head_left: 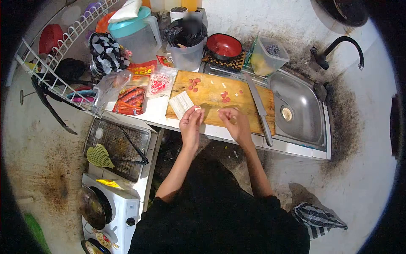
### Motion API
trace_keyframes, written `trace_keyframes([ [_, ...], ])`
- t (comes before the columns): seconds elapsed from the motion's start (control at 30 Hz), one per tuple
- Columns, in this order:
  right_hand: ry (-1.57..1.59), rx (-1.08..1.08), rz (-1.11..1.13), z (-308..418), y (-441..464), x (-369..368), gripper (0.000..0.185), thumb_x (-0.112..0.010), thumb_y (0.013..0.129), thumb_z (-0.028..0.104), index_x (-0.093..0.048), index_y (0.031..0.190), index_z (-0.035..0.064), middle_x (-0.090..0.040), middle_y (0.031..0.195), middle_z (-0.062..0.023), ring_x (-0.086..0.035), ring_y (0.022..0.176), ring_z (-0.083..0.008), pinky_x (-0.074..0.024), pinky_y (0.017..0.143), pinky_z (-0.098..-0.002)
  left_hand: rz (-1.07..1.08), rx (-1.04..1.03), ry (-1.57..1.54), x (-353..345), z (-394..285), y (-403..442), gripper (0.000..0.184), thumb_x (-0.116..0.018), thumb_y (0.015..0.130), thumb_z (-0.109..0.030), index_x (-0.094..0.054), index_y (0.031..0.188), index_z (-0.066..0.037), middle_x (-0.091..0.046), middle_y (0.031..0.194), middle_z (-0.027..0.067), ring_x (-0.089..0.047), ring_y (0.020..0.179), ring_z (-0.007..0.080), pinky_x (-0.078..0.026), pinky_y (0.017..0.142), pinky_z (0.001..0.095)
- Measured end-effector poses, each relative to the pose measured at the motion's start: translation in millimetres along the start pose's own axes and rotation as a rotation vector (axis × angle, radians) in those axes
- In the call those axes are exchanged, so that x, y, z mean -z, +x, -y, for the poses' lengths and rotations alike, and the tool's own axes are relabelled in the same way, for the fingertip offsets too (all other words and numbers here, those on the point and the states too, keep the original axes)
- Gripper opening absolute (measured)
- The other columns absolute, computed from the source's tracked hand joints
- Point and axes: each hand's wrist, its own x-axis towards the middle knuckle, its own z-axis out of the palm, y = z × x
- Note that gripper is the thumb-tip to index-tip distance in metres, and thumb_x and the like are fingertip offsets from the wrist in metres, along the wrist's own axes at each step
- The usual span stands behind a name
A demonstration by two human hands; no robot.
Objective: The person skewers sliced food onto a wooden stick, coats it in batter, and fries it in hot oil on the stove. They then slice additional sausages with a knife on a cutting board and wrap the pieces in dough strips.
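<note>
Both hands are over the front of a wooden cutting board [203,91]. My left hand [190,129] is closed in a pinch, with a small pale bit at its fingertips, too small to name. It is beside a pale, flat, square sheet or stack of sheets [180,103]. To its right, my right hand [237,125] has its thumb and fingers pinched together; what they hold, if anything, is unclear. Reddish slices that look like sausage [225,100] lie on the board in small groups, with small pale pieces among them. A large knife [259,103] rests across the board's right side.
A metal sink [302,101] with a black tap [359,59] is at the right. Food packets [131,99], a lidded jug [135,40], a bag-lined bucket [186,55] and a red bowl [224,45] stand behind. A stove [120,211] is lower left.
</note>
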Motion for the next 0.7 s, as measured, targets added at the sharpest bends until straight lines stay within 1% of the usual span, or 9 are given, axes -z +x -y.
trace_keyframes([
  [0.1,-0.120,0.017,-0.032,-11.3,-4.2,17.8,0.020,-0.063,0.080,0.016,-0.063,0.096,0.0046,-0.055,0.074,-0.0077,-0.052,0.069,-0.0211,-0.0423,0.064,-0.0315,-0.025,-0.027,-0.014,7.1,-10.5,4.1,0.026,-0.059,0.085,-0.003,-0.053,0.109,0.004,-0.060,0.103,0.0106,-0.060,0.096,0.0176,-0.048,0.089,0.0278],
  [0.13,-0.175,-0.022,-0.044,-12.2,-4.8,21.5,0.021,-0.063,0.080,0.016,-0.062,0.097,0.0052,-0.056,0.076,-0.0084,-0.053,0.071,-0.0226,-0.0428,0.066,-0.0324,-0.006,-0.019,0.015,8.5,-14.3,4.0,0.030,-0.060,0.085,-0.006,-0.053,0.113,0.000,-0.061,0.101,0.0053,-0.059,0.093,0.0125,-0.049,0.085,0.0226],
  [0.23,-0.234,-0.082,-0.029,-9.9,-3.5,28.1,0.021,-0.064,0.080,0.014,-0.061,0.098,0.0034,-0.057,0.079,-0.0075,-0.054,0.072,-0.0183,-0.0434,0.069,-0.0283,0.004,-0.001,0.013,9.9,-15.7,7.1,0.034,-0.059,0.086,-0.006,-0.050,0.118,0.001,-0.060,0.104,0.0062,-0.060,0.094,0.0130,-0.049,0.085,0.0227],
  [0.37,-0.045,0.028,-0.026,-4.0,-0.4,15.2,0.022,-0.063,0.081,0.016,-0.062,0.099,0.0048,-0.056,0.079,-0.0081,-0.054,0.074,-0.0192,-0.0440,0.069,-0.0292,0.053,0.045,0.029,14.2,-12.5,10.4,0.036,-0.059,0.086,-0.006,-0.048,0.120,0.002,-0.060,0.107,0.0071,-0.059,0.096,0.0133,-0.049,0.086,0.0231],
  [0.43,-0.116,-0.054,0.153,8.9,13.8,9.7,0.023,-0.063,0.080,0.020,-0.061,0.098,0.0064,-0.059,0.084,-0.0113,-0.058,0.080,-0.0237,-0.0452,0.071,-0.0332,0.054,0.061,0.045,12.6,-12.8,10.9,0.035,-0.058,0.087,-0.006,-0.049,0.119,0.003,-0.060,0.107,0.0073,-0.059,0.096,0.0131,-0.049,0.086,0.0229],
  [0.47,-0.113,-0.052,0.153,17.0,24.1,6.6,0.023,-0.063,0.080,0.020,-0.061,0.098,0.0064,-0.059,0.084,-0.0113,-0.058,0.080,-0.0237,-0.0452,0.071,-0.0332,0.054,0.059,0.047,11.5,-15.7,12.2,0.035,-0.058,0.087,-0.006,-0.049,0.119,0.003,-0.060,0.107,0.0073,-0.059,0.096,0.0131,-0.049,0.086,0.0229],
  [0.53,-0.075,0.031,0.098,30.0,52.4,-1.6,0.025,-0.063,0.080,0.022,-0.061,0.100,0.0072,-0.058,0.084,-0.0113,-0.058,0.078,-0.0244,-0.0461,0.071,-0.0345,0.061,0.055,0.070,7.5,-22.4,16.5,0.032,-0.058,0.087,-0.007,-0.050,0.117,0.001,-0.060,0.106,0.0067,-0.059,0.097,0.0131,-0.048,0.088,0.0232],
  [0.6,-0.204,0.312,-0.049,27.1,92.4,-18.8,0.026,-0.064,0.078,0.017,-0.061,0.102,0.0061,-0.056,0.080,-0.0081,-0.057,0.074,-0.0186,-0.0450,0.067,-0.0288,0.066,0.039,0.027,7.2,-22.9,26.5,0.031,-0.058,0.087,-0.008,-0.051,0.116,0.000,-0.060,0.105,0.0059,-0.059,0.097,0.0130,-0.048,0.088,0.0233],
  [0.7,-0.110,0.359,-0.027,47.4,156.0,-39.1,0.030,-0.067,0.076,0.018,-0.062,0.104,0.0076,-0.059,0.079,-0.0078,-0.058,0.069,-0.0206,-0.0466,0.064,-0.0313,0.066,0.021,-0.008,1.8,-28.4,37.0,0.028,-0.059,0.087,-0.010,-0.054,0.114,-0.004,-0.060,0.104,0.0036,-0.058,0.096,0.0121,-0.047,0.089,0.0238],
])
